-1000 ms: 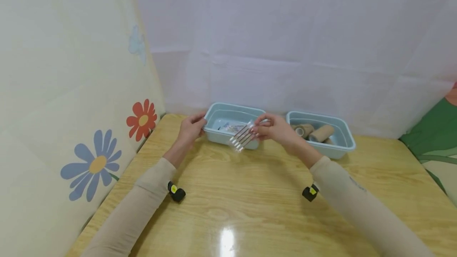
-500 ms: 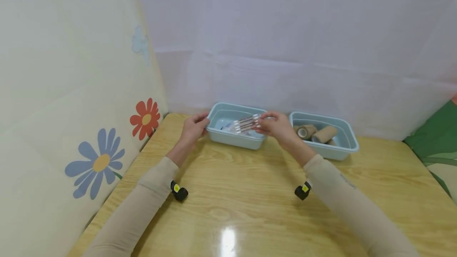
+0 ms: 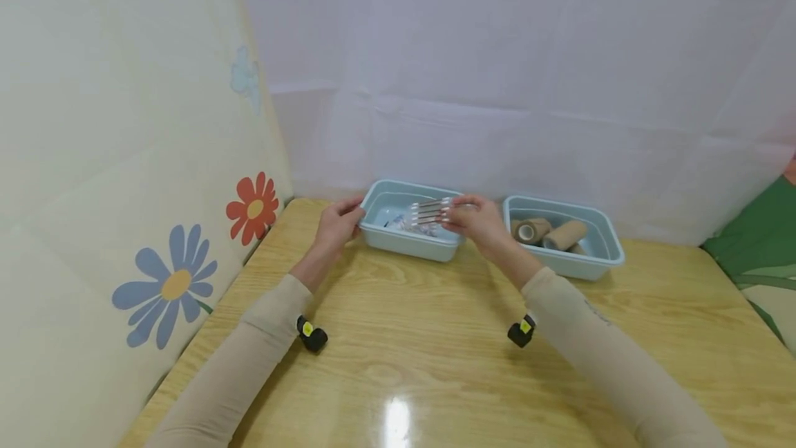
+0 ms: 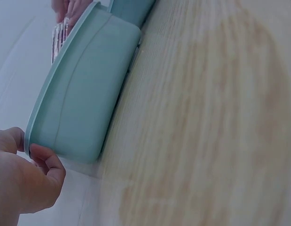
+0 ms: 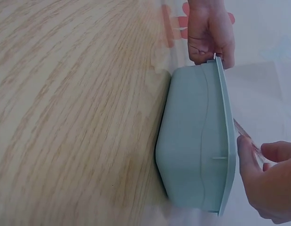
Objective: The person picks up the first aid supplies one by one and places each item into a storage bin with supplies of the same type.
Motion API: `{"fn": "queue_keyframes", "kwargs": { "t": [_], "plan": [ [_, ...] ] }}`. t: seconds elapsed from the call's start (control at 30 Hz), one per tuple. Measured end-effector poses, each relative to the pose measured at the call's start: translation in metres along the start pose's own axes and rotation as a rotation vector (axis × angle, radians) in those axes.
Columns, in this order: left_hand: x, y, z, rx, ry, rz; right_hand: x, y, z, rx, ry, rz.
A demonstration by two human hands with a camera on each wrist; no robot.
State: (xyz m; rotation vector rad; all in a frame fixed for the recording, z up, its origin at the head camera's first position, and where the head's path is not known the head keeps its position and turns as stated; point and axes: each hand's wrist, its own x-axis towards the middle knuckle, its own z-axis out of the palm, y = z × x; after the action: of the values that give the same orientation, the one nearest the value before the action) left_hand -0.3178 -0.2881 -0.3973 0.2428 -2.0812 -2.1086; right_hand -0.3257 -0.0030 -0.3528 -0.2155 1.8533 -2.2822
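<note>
My left hand (image 3: 337, 225) pinches the left end of a light blue plastic bin (image 3: 410, 245) by its rim; in the left wrist view the thumb lies over the rim and curled fingers press the outer wall. Held by the fingers and thumb of my right hand (image 3: 481, 223) is a clear pack of cotton swabs (image 3: 429, 211), dark reddish sticks with white ends side by side. It hovers over the bin's right part. Small clear plastic packs (image 3: 398, 222) lie on the bin's floor, partly hidden behind the swabs. The right wrist view shows the pack only edge-on above the rim.
A second light blue bin (image 3: 581, 267) stands to the right, holding several tan rolls (image 3: 566, 234), one with a white core. Both bins sit at the back of a wood-grain table (image 3: 410, 337), against a white sheet (image 3: 460, 54). A flower-printed panel (image 3: 74, 213) borders the left.
My right hand has drawn the swab pack back from the bin's front edge to over its inside, turning it from slanted to nearly level. My left hand keeps its grip on the rim.
</note>
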Motion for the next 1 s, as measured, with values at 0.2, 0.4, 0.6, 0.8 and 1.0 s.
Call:
{"fn": "queue_keyframes", "kwargs": {
  "t": [0.2,0.4,0.6,0.8,1.0],
  "plan": [
    [0.000,-0.002,-0.003,0.002,0.001,0.003,0.000,0.006,0.004,0.021,0.006,-0.007],
    [0.001,-0.004,-0.004,-0.017,0.002,0.004,-0.001,0.010,0.007,0.019,-0.024,-0.008],
    [0.002,-0.004,0.001,-0.025,-0.006,0.018,-0.004,0.011,0.008,-0.061,-0.026,-0.043],
    [0.004,-0.005,0.007,-0.022,-0.024,0.010,-0.013,0.006,0.004,-0.348,0.003,-0.139],
    [0.006,0.000,0.008,0.004,-0.059,-0.019,-0.020,-0.003,-0.001,-0.379,0.011,-0.185]
  ]
}}
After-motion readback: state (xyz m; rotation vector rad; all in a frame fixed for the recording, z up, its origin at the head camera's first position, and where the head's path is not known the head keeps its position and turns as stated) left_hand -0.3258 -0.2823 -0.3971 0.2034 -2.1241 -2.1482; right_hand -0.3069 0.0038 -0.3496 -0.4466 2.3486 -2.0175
